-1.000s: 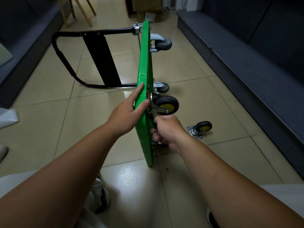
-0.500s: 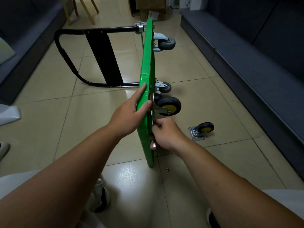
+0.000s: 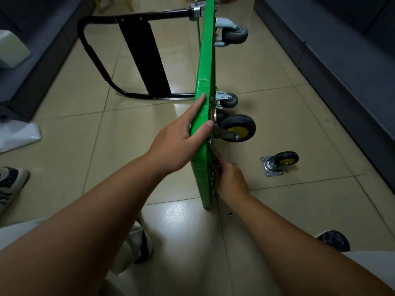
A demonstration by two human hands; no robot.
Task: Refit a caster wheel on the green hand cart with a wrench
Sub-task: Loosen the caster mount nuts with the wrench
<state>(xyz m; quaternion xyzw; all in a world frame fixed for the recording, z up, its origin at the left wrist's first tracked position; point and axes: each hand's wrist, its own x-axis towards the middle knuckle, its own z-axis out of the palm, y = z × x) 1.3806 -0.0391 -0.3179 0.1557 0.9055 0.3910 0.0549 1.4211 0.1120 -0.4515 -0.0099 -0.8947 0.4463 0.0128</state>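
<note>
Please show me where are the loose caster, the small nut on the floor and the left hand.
loose caster (image 3: 286, 160): head view, yellow hub.
small nut (image 3: 230, 214): head view, its ring.
left hand (image 3: 181, 142): head view, back of hand, holding the green cart (image 3: 206, 60).

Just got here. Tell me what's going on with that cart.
A person has the green cart tipped on its side on the tiled floor. The left hand holds its upper edge, thumb hooked over. The right hand works at the underside near the lower corner; any tool is hidden. One mounted caster is on; a loose caster lies nearby.
</note>
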